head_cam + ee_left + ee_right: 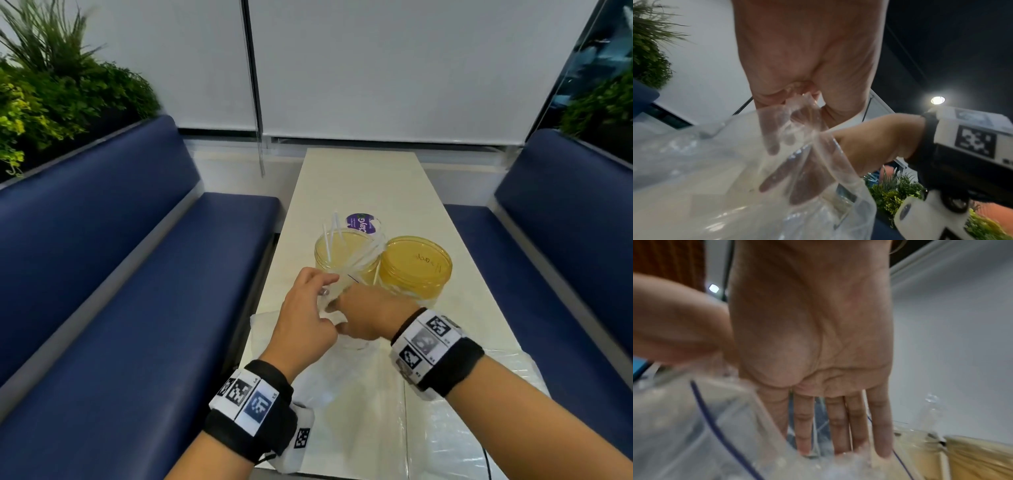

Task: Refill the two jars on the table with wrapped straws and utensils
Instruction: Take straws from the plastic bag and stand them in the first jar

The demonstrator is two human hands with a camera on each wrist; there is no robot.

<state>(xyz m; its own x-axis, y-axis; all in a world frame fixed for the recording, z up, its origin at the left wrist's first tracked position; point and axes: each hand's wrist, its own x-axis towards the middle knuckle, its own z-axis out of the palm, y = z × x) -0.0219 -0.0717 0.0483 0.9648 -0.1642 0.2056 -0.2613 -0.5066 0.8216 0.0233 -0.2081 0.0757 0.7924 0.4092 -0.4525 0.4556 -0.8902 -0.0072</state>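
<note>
Two yellow translucent jars stand mid-table: the left jar (346, 257) holds a few white wrapped straws (334, 233), and the right jar (416, 270) shows a flat yellow top. In front of the left jar, my left hand (308, 308) pinches the rim of a clear plastic bag (818, 162) at its fingertips (803, 97). My right hand (363, 315) reaches into that bag with straight fingers (838, 434), among thin wrapped straws (815, 431). Whether it holds any is hidden. A yellow jar (972, 456) edges the right wrist view.
The white table (359, 178) is narrow, with blue benches on the left (137, 274) and the right (565, 240). A purple round label (361, 222) lies behind the jars. Flat clear plastic sheeting (445, 428) covers the near end. Plants (51, 85) stand behind the left bench.
</note>
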